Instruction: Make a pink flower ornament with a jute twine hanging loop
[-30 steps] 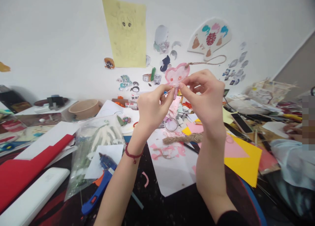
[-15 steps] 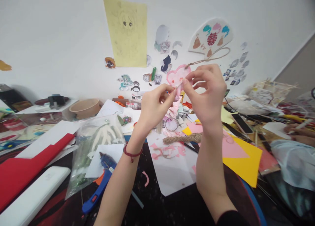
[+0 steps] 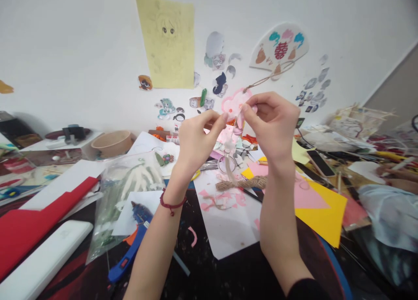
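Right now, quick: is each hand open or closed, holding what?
Left hand: fingers drawn together; can't tell whether they hold anything.
Right hand: fingers closed, pinching the pink heart.

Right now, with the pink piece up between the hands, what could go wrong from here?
The pink piece could slip or crease: the right hand seems to have it only by the fingertips, and I can't tell whether the left hand grips it.

Its twine loop sticks out above the right hand and might catch on the fingers.

The left forearm might nudge the blue glue gun beside it.
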